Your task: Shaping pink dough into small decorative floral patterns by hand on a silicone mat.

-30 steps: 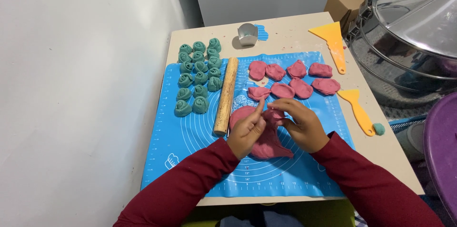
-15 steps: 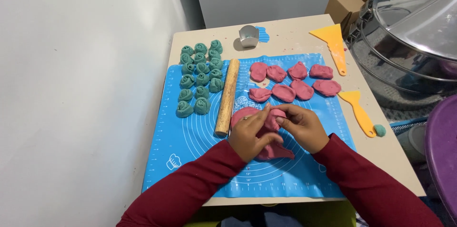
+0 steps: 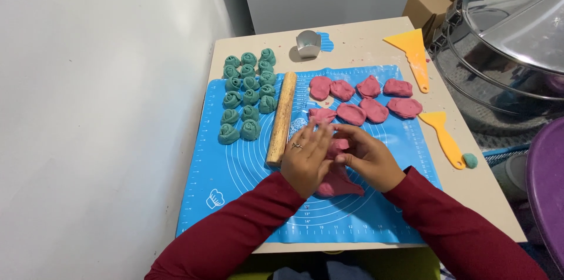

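Working a pink dough lump [image 3: 336, 181] at mat centre, both hands on it. Left hand [image 3: 305, 159] lies over the lump's top, fingers flat and close together, ring visible. Right hand [image 3: 367, 159] cups it from 3 o'clock, fingers curled around a small folded piece [image 3: 336, 146] pinched between the two hands. Blue silicone mat [image 3: 235, 186] sits under everything on a beige table [image 3: 364, 42]. Wooden rolling pin [image 3: 281, 118] lies at 11 o'clock, just beside the left hand. Green dough rosettes [image 3: 247, 95] cluster at 10 o'clock. Pink flattened pieces [image 3: 367, 101] at 1 o'clock. Yellow scrapers [image 3: 411, 56] at 2 and 3 o'clock, metal cutter [image 3: 307, 44] at 12.
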